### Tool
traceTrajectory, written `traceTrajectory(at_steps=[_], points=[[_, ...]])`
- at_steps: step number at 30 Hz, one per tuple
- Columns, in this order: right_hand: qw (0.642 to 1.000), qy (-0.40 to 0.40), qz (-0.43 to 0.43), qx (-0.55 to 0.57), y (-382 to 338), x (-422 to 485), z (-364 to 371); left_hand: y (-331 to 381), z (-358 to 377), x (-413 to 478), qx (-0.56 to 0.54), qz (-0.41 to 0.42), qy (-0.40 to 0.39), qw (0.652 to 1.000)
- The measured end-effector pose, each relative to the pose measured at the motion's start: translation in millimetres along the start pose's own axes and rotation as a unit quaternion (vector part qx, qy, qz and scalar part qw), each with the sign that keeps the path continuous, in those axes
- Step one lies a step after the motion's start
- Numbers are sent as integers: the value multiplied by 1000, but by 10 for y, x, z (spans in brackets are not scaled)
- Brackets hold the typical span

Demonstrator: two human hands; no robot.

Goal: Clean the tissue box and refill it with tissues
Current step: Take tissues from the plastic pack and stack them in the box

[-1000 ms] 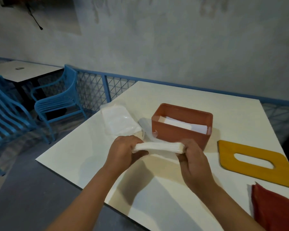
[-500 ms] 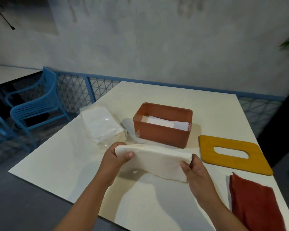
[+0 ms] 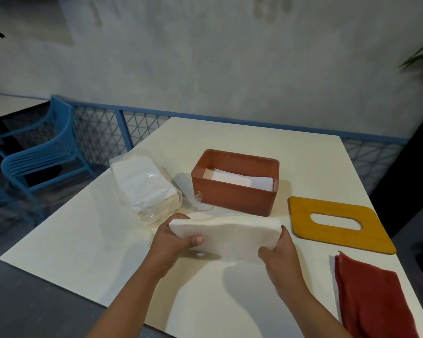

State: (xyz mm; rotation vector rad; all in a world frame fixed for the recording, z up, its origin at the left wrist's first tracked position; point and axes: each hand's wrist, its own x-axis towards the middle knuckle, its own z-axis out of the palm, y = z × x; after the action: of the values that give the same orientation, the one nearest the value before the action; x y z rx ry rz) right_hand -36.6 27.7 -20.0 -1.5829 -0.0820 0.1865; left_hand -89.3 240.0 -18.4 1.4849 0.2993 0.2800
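A white stack of tissues is held just above the table, in front of the brown open tissue box. My left hand grips the stack's left end, thumb on its near face. My right hand grips the right end. White tissues lie inside the box. The yellow lid with an oval slot lies flat to the right of the box. A clear plastic pack of tissues lies left of the box.
A red folded cloth lies at the table's near right corner. The cream table ends at a blue mesh railing. A blue chair stands to the left, below the table edge.
The view shifted right, then held steady. The tissue stack turned from edge-on to face-on and now sits a little flatter in both hands, close in front of the box.
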Motion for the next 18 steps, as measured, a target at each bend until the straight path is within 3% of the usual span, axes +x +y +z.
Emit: traceTrajectory(at_steps=[6, 18], points=[[1000, 19, -18, 15, -57, -8, 31, 33, -50, 52, 14, 23, 2, 1000], [1000, 13, 3, 16, -75, 25, 16, -43, -67, 39, 4, -7, 3, 1000]])
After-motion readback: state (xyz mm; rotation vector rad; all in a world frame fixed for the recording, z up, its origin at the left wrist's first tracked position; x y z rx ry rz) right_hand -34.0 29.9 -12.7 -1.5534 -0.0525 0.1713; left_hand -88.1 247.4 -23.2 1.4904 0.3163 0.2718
